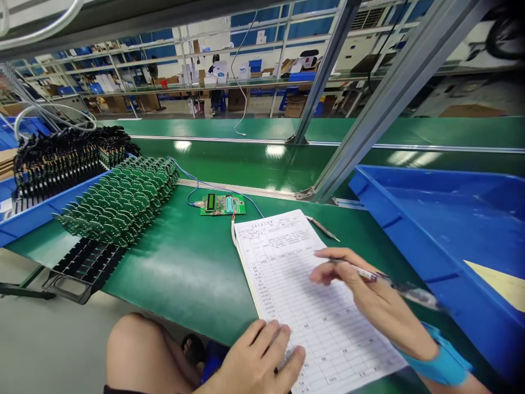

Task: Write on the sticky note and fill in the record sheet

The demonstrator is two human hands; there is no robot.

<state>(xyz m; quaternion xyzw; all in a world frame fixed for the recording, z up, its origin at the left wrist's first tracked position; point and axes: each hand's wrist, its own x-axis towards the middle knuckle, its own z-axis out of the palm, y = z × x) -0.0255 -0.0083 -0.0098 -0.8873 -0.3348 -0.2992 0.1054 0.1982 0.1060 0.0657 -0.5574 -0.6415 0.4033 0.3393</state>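
A printed form (287, 273) with a table of rows lies slanted on the green bench. My left hand (262, 355) rests on its lower left edge, fingers spread. Above the right part of the sheet, my right hand (369, 295) holds a pen (365, 272) between thumb and fingers, its tip towards the left and its rear end blurred. A blue wrist strap (443, 355) is round my right wrist. Just beyond the form sits a small green circuit board (223, 204) with a display, and a cable runs from it. A thin pointed probe (324, 229) lies by the form's top right corner.
At left, many green circuit boards (123, 197) stand in a black rack (77, 268). Behind them a blue bin (49, 210) holds boards with black cables (74, 139). A large blue tray (410, 219) stands at right. A metal post (394, 93) slants up from the bench.
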